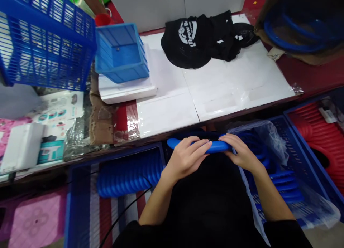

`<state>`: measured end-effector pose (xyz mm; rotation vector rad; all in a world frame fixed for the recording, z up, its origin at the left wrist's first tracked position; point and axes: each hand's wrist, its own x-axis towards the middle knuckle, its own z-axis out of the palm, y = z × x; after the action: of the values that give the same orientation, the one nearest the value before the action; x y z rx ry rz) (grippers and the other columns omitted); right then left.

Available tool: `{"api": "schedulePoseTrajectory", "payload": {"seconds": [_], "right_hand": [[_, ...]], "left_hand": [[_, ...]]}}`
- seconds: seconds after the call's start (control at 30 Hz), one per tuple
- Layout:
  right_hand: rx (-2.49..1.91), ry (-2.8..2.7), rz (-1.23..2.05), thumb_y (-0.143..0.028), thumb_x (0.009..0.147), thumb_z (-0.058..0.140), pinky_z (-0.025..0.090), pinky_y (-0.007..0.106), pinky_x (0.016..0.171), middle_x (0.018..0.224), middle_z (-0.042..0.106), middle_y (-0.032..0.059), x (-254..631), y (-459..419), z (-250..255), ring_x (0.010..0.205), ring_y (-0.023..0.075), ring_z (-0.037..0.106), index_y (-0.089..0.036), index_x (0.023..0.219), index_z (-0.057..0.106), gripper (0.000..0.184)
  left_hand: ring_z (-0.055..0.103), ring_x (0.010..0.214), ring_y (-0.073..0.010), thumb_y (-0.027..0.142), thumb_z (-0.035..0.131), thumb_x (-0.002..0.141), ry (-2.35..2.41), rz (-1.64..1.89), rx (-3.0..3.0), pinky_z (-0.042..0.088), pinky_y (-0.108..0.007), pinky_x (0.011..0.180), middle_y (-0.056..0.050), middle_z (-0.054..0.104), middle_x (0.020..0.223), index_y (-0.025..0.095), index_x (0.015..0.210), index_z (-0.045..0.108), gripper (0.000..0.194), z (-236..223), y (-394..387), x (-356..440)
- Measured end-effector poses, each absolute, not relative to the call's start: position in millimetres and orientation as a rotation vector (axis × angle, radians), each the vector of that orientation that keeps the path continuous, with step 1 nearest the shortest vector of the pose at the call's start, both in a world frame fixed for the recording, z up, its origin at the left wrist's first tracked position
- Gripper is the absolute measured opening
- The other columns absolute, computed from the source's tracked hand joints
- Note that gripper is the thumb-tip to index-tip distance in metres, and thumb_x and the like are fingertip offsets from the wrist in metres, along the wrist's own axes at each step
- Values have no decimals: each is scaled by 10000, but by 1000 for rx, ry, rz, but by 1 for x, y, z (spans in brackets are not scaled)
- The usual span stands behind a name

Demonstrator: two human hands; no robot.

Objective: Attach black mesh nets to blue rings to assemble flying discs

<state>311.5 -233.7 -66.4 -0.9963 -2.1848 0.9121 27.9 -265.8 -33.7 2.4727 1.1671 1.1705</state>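
Both my hands hold one blue plastic ring (215,146) flat in front of me, just below the table's front edge. My left hand (188,156) wraps its fingers over the ring's left part. My right hand (242,153) grips the right part from above. A black bag or cloth (212,190) lies under the ring, on my lap. More blue rings (282,183) lie stacked in a plastic-lined blue crate (298,158) at my right.
White sheets (215,87) cover the table, with a black printed bag (204,37) at the back. A blue tub (120,53) and a blue wire basket (45,40) stand at the left. Blue rings (129,173) fill a crate lower left; red rings (325,133) fill one at far right.
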Motion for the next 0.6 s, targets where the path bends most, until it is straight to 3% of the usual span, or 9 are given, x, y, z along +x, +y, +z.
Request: {"api": "schedulePoseTrajectory", "payload": {"seconds": [0.13, 0.27, 0.47, 0.6], "right_hand": [[-917, -1971, 1099, -350, 956, 764, 495, 605, 1169, 1214, 774, 81, 302, -221, -92, 1202, 319, 694, -305, 1287, 743, 335], [-878, -1852, 1220, -414, 922, 805, 529, 587, 1134, 1179, 777, 103, 301, -216, -98, 1187, 317, 699, -263, 1213, 763, 330], [-834, -2080, 1057, -360, 960, 778, 425, 610, 1231, 1295, 749, 104, 271, -222, -64, 1293, 301, 666, -270, 1381, 680, 442], [-770, -2170, 918, -347, 974, 766, 518, 511, 1139, 1257, 758, 98, 251, -223, -38, 1200, 274, 704, -259, 1407, 670, 452]], "left_hand": [[745, 1040, -270, 222, 794, 944, 1159, 1181, 2302, 618, -444, 909, -138, 798, 1169, 190, 1388, 642, 471, -40, -277, 0], [751, 1081, -276, 237, 775, 960, 1305, 1178, 2096, 615, -432, 927, -141, 786, 1206, 240, 1368, 693, 416, -48, -295, -35], [750, 1047, -268, 224, 796, 940, 1342, 1265, 2020, 609, -414, 905, -110, 793, 1165, 261, 1366, 710, 436, -51, -305, -49], [744, 1046, -265, 248, 794, 946, 1364, 1275, 1999, 603, -405, 912, -105, 789, 1168, 257, 1365, 711, 428, -47, -305, -52]]}}
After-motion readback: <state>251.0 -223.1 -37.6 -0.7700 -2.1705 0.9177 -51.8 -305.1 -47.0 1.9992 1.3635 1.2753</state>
